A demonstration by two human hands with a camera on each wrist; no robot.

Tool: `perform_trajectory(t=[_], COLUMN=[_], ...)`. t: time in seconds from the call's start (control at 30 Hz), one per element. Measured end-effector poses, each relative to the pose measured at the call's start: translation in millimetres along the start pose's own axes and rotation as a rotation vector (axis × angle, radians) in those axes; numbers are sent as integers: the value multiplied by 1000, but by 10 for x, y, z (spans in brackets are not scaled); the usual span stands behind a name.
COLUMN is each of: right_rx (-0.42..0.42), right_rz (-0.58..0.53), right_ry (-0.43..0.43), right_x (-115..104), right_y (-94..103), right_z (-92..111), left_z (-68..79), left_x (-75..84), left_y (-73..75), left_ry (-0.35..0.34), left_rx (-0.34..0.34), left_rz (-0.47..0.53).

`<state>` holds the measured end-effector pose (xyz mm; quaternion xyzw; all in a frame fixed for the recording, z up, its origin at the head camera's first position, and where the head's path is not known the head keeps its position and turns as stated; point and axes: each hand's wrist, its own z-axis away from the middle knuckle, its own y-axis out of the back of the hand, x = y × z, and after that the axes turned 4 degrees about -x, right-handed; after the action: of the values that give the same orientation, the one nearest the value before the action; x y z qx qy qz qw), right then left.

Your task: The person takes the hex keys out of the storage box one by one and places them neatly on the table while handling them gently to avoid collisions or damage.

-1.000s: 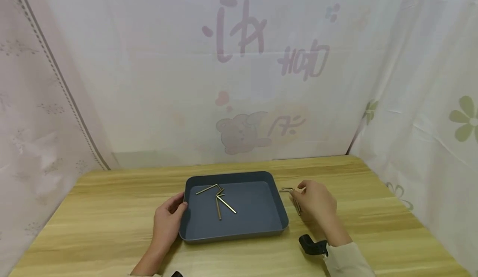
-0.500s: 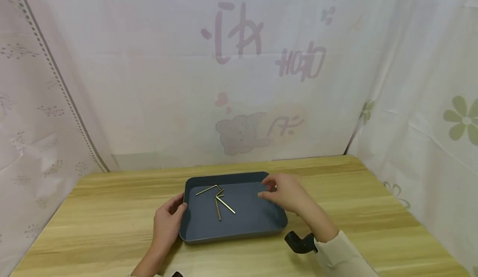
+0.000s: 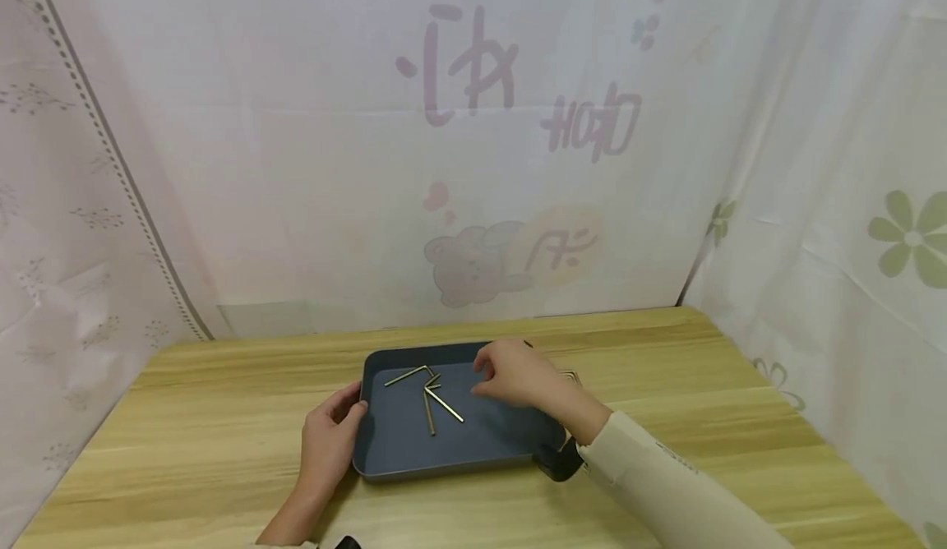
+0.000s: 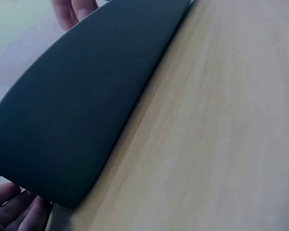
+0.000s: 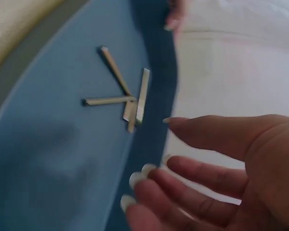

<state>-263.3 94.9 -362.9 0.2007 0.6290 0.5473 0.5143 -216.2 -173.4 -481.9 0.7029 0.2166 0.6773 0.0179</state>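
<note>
My left hand [image 3: 329, 442] grips the left side of a dark blue-grey tray [image 3: 444, 472], thumb at the rim. In the left wrist view its fingers [image 4: 21, 211] curl by the corner of the tray wall [image 4: 82, 96]. Over the tray's right half hovers my right hand [image 3: 514, 375], fingers loosely bent and apart, nothing between them, as the right wrist view confirms. Several brass-coloured L-shaped hex keys [image 3: 445, 405] lie crossed on the tray's left half, left of the right hand. More hex keys [image 3: 571, 377] are on the table beyond the tray's right side, mostly hidden by the right wrist.
A light wood-grain table [image 3: 185, 426] carries everything. White printed curtains [image 3: 333, 163] hang behind it and along both sides. Black wrist devices [image 3: 558, 460] sit at both wrists; the right one is close to the tray's front right corner.
My right hand has left the hex keys on the table at right and moved left over the tray, holding none. The left hand and the keys in the tray have stayed in place.
</note>
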Motion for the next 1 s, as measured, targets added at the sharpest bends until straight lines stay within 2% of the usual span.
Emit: perform_trajectory(t=[0.17,0.4,0.53,1.0], right_rx=[-93,-199,-246,-216], right_rz=[-36,95,110,107], right_ry=[47,115,166,138], right_x=[-71,-85,-96,-118], right_y=[-94,-95,-131,-339], right_z=[-143,-308,-374,-584], left_z=[2,-15,-7,-3], left_x=[8,12,19,-4], left_y=[9,-9,2,14], left_ry=[-1,-12,-8,-7], left_rx=[-5,-1,3,0], left_rz=[4,4,-6,-13])
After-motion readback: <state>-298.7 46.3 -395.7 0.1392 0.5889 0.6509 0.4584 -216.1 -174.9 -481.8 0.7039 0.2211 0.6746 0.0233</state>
